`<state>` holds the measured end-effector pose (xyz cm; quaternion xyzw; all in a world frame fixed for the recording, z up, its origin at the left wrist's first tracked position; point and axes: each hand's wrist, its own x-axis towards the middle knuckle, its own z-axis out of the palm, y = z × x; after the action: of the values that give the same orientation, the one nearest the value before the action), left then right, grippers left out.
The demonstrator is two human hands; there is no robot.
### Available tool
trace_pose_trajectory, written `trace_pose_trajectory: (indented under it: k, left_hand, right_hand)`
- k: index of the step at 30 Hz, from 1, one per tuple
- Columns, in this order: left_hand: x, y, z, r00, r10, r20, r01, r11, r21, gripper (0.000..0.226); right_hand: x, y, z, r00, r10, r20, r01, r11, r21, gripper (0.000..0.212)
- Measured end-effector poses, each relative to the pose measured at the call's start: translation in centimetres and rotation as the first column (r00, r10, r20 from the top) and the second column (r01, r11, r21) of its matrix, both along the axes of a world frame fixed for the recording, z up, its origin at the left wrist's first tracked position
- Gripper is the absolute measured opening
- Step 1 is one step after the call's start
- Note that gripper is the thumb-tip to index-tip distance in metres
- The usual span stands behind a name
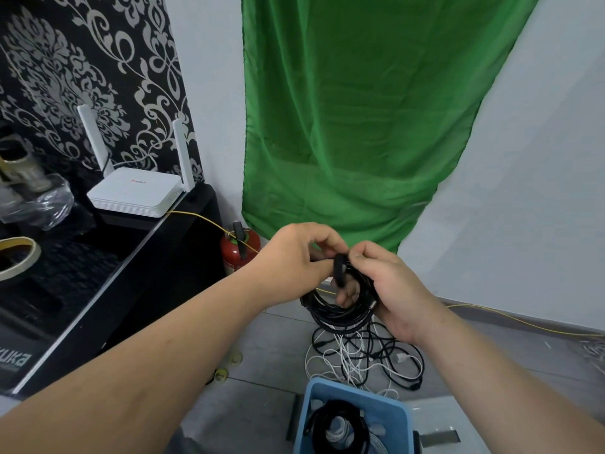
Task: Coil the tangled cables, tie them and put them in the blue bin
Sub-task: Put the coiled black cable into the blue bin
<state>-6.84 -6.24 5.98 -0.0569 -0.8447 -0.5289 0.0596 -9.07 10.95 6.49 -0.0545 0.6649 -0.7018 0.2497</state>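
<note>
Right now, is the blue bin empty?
No, a coiled black cable lies inside the blue bin.

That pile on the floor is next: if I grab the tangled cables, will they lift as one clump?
Probably floppy: the tangled cables lie in loose, flat loops on the floor. Black and white strands cross each other, so lifting one likely drags others along. Loose ends may trail and catch the blue bin.
</note>
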Motion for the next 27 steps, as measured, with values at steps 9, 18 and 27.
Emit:
trace_pose_trajectory:
  k: [9, 18, 27]
  left_hand:
    - [-0.2, 0.4, -0.3, 0.957, 0.019, -0.290, -0.073, 0.981, -0.179, 0.020]
    - [-0.4, 0.3, -0.5, 0.964, -0.103, -0.246, 0.069, 0.987, -0.145, 0.024]
    - [-0.8, -0.2, -0.8, 0.982, -0.054, -0.182, 0.032, 0.992, -0.126, 0.012]
  right_hand:
    - [-0.5, 0.1, 0.3, 0.982, -0.046, 0.181, 0.069, 0.990, -0.121, 0.016]
    - [-0.8, 0.5, -0.5, 0.980, -0.137, 0.146, 0.146, 0.988, -0.053, 0.020]
    - [-0.4, 0.3, -1.1, 0.994, -0.043, -0.096, 0.057, 0.987, 0.151, 0.018]
